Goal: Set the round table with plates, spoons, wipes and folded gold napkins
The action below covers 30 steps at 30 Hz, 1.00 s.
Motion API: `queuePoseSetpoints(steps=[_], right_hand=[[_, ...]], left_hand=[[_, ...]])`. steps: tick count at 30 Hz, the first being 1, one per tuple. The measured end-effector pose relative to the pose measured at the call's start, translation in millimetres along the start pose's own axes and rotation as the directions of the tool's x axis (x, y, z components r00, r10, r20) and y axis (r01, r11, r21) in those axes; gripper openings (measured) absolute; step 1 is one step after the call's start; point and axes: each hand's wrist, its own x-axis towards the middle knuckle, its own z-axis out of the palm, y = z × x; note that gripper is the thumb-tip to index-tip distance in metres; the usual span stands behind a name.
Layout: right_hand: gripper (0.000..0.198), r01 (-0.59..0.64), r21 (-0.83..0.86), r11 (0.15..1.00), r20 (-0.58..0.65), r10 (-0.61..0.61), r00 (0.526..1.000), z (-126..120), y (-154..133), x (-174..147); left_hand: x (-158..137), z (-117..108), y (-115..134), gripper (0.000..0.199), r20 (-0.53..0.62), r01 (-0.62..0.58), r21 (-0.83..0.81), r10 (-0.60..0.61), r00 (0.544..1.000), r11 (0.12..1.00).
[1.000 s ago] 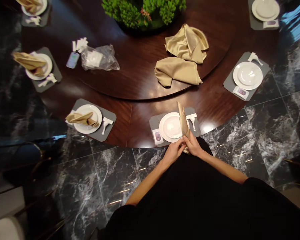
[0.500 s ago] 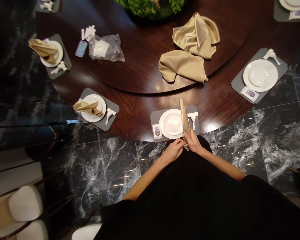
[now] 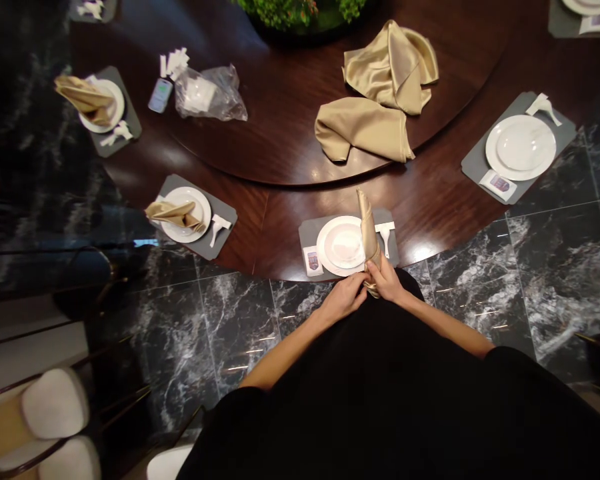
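A gold cloth napkin (image 3: 369, 225), rolled into a narrow upright cone, is held over the table's near edge. My right hand (image 3: 386, 280) is wrapped round its lower part. My left hand (image 3: 347, 293) pinches at the napkin's bottom end, its fingertips partly hidden where they meet the cloth. Just behind the napkin lies a stack of white plates (image 3: 341, 245) on a grey placemat (image 3: 309, 231). A white spoon (image 3: 387, 240) rests on a holder to the right, and a small printed packet (image 3: 313, 261) lies at the left.
Two loose gold napkins (image 3: 363, 130) (image 3: 393, 67) lie on the raised turntable (image 3: 280, 150). A clear plastic bag (image 3: 223, 93) and a phone (image 3: 161, 95) are at its left. Neighbouring settings hold plates, one with a folded napkin (image 3: 177, 215). Green plants (image 3: 285, 12) stand at the centre. Pale chairs (image 3: 55, 403) are behind left.
My left hand has shifted slightly at the napkin's bottom end, its fingers now closer against the cloth. The right hand keeps its hold. The whole view has moved a little.
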Motion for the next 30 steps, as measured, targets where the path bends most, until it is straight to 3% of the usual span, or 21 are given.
queuePoseSetpoints(steps=[6,12,18,24,30], right_hand=[[0.05,-0.005,0.041,0.999,-0.038,0.006,0.999,1.0,-1.3,0.6],[0.049,0.025,0.03,0.999,-0.032,-0.024,0.999,0.6,-3.9,-0.8],[0.047,0.012,0.044,0.999,-0.061,-0.009,0.998,1.3,-6.2,-0.3],[0.051,-0.007,0.09,0.996,-0.086,0.015,0.996,4.5,-6.8,0.2],[0.054,-0.034,0.131,0.991,-0.134,0.052,0.99,7.6,-7.1,1.5]], left_hand=[[-5.2,15.5,-12.9,0.019,-0.186,-0.069,-0.098,0.05,0.981,0.993],[-7.5,28.2,-12.6,0.022,-0.295,0.047,-0.142,-0.087,0.952,0.989],[-7.8,36.4,-9.2,0.027,-0.431,-0.051,-0.027,0.035,0.902,0.998],[-5.7,35.0,-9.6,0.023,-0.427,-0.13,0.072,0.149,0.892,0.989],[-10.3,30.3,-10.7,0.032,-0.325,-0.219,0.19,0.272,0.906,0.957]])
